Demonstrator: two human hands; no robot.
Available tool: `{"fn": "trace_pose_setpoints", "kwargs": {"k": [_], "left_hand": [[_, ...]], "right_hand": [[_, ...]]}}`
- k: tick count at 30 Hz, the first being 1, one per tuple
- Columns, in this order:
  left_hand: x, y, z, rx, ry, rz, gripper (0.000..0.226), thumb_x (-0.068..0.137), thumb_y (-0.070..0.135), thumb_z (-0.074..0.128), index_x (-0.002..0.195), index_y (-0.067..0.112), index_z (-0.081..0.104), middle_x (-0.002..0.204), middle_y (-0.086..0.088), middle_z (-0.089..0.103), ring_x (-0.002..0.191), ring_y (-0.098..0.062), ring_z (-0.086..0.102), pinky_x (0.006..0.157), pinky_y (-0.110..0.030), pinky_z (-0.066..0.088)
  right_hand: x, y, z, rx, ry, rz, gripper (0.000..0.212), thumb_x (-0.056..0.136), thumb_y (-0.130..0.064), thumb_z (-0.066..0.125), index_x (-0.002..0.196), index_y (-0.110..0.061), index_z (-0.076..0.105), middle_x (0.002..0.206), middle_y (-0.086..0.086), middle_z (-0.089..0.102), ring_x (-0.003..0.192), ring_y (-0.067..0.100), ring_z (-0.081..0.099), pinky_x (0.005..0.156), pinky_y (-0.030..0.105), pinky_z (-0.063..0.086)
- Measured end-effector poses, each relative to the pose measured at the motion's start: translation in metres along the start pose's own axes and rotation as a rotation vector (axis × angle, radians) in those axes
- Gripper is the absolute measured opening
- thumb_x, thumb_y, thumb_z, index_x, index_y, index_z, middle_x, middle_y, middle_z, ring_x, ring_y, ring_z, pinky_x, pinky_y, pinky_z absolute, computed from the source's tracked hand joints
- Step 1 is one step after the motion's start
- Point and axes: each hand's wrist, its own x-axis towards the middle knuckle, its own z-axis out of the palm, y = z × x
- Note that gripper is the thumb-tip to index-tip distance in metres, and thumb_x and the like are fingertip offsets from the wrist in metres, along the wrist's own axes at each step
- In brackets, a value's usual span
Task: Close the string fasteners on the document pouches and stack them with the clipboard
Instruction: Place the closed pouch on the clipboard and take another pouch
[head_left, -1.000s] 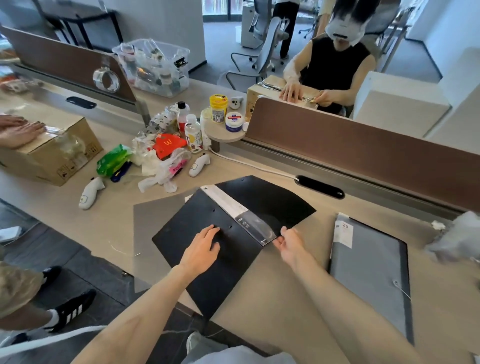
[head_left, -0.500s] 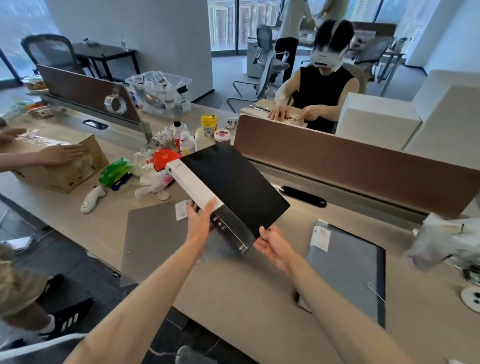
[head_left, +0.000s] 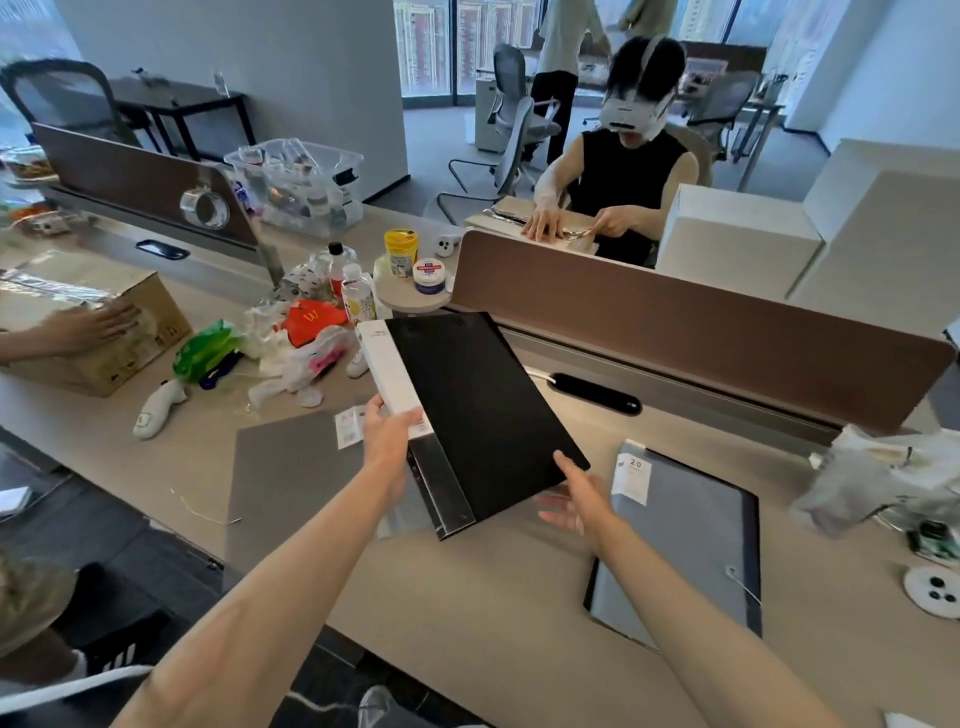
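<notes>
Up above the desk (head_left: 467, 597), the left hand (head_left: 387, 441) grips the black clipboard folder (head_left: 478, 415) by its spine edge, fingers wrapped around the white label strip (head_left: 389, 374) with the thumb on top; the folder is closed and tilted, its far end raised toward the brown divider (head_left: 675, 322). The right hand (head_left: 574, 501) sits at the folder's near right corner with its fingers (head_left: 550, 506) loosely spread and palm turned inward; the thumb touches the cover's edge there, but whether the fingers underneath press on the folder cannot be told.

Just right of the right hand, a grey document pouch (head_left: 685, 540) lies flat on the desk, a white label (head_left: 631, 475) at its upper corner closest to the fingers and its string fastener (head_left: 737, 579) on the far side, near its right edge, the thin string trailing loose. Left of and below the left hand, a second grey pouch (head_left: 291, 478) lies flat, partly hidden behind the wrist and the folder, with a small white tag (head_left: 348, 428) just beside the knuckles. Beyond the left hand's fingertips, a clutter of plastic bags and bottles (head_left: 311, 332) sits well apart from both hands.
</notes>
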Motion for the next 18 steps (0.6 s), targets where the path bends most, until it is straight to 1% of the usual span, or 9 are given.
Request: {"fn": "trace_pose_setpoints", "kwargs": {"k": [2, 4, 7, 10, 12, 14, 15, 17, 18], "left_hand": [[0.010, -0.002, -0.008, 0.013, -0.054, -0.014, 0.053, 0.087, 0.010, 0.062, 0.135, 0.024, 0.043, 0.123, -0.005, 0.060, 0.106, -0.025, 0.061, 0.094, -0.046, 0.051], [0.021, -0.008, -0.019, 0.069, -0.071, -0.027, 0.045, 0.087, 0.015, 0.063, 0.129, 0.023, 0.048, 0.121, -0.006, 0.063, 0.106, -0.025, 0.062, 0.096, -0.046, 0.050], [0.035, -0.018, -0.034, 0.145, -0.125, -0.074, 0.039, 0.085, 0.015, 0.065, 0.120, 0.026, 0.054, 0.121, -0.008, 0.064, 0.104, -0.028, 0.064, 0.093, -0.048, 0.052], [0.049, -0.028, -0.040, 0.248, -0.180, -0.083, 0.042, 0.084, 0.016, 0.067, 0.122, 0.027, 0.053, 0.123, -0.005, 0.060, 0.109, -0.028, 0.060, 0.098, -0.050, 0.049], [0.045, -0.033, -0.039, 0.321, -0.216, -0.056, 0.044, 0.083, 0.016, 0.067, 0.124, 0.023, 0.052, 0.126, -0.005, 0.058, 0.111, -0.027, 0.058, 0.100, -0.049, 0.047], [0.090, -0.039, -0.057, 0.367, -0.271, -0.113, 0.050, 0.083, 0.017, 0.068, 0.129, 0.021, 0.051, 0.129, -0.006, 0.057, 0.113, -0.026, 0.058, 0.101, -0.047, 0.047], [0.090, -0.045, -0.057, 0.389, -0.281, -0.116, 0.052, 0.083, 0.017, 0.068, 0.132, 0.020, 0.049, 0.130, -0.004, 0.057, 0.114, -0.025, 0.057, 0.101, -0.045, 0.046], [0.089, -0.051, -0.054, 0.466, -0.319, -0.098, 0.053, 0.087, 0.019, 0.065, 0.136, 0.018, 0.044, 0.131, -0.002, 0.055, 0.116, -0.023, 0.056, 0.103, -0.042, 0.045], [0.092, -0.055, -0.052, 0.537, -0.354, -0.076, 0.055, 0.088, 0.021, 0.063, 0.138, 0.019, 0.041, 0.133, -0.002, 0.054, 0.118, -0.023, 0.055, 0.104, -0.044, 0.043]], "right_hand": [[0.002, -0.003, -0.002, 0.121, -0.061, 0.005, 0.031, 0.088, -0.039, 0.062, 0.109, -0.016, 0.062, 0.105, 0.006, 0.069, 0.100, 0.024, 0.067, 0.080, 0.040, 0.058], [0.007, -0.003, -0.005, 0.081, -0.072, -0.040, 0.031, 0.091, -0.036, 0.058, 0.109, -0.013, 0.067, 0.106, 0.006, 0.071, 0.102, 0.022, 0.065, 0.085, 0.036, 0.053], [0.013, 0.003, -0.003, -0.040, -0.104, -0.047, 0.037, 0.091, -0.038, 0.056, 0.115, -0.011, 0.065, 0.112, 0.011, 0.070, 0.106, 0.026, 0.065, 0.092, 0.036, 0.049], [0.021, 0.001, 0.006, -0.069, -0.149, -0.011, 0.038, 0.092, -0.044, 0.053, 0.116, -0.017, 0.066, 0.113, 0.005, 0.071, 0.108, 0.021, 0.066, 0.088, 0.032, 0.052], [0.018, 0.002, 0.006, -0.064, -0.167, -0.009, 0.033, 0.093, -0.038, 0.056, 0.114, -0.015, 0.065, 0.112, 0.004, 0.072, 0.106, 0.020, 0.067, 0.088, 0.033, 0.053], [0.038, 0.007, 0.044, -0.113, -0.071, 0.026, 0.024, 0.093, -0.026, 0.057, 0.109, -0.010, 0.065, 0.110, 0.006, 0.071, 0.101, 0.020, 0.068, 0.080, 0.031, 0.055], [0.035, 0.010, 0.045, -0.136, -0.027, 0.027, 0.019, 0.094, -0.022, 0.057, 0.107, -0.010, 0.064, 0.109, 0.007, 0.070, 0.099, 0.020, 0.067, 0.077, 0.031, 0.055], [0.038, 0.015, 0.044, -0.199, 0.024, 0.033, 0.014, 0.093, -0.019, 0.056, 0.104, -0.012, 0.063, 0.111, 0.008, 0.069, 0.100, 0.021, 0.065, 0.082, 0.035, 0.055], [0.045, 0.019, 0.043, -0.237, 0.073, 0.038, 0.014, 0.093, -0.020, 0.056, 0.103, -0.012, 0.061, 0.111, 0.009, 0.067, 0.099, 0.021, 0.064, 0.084, 0.036, 0.054]]}}
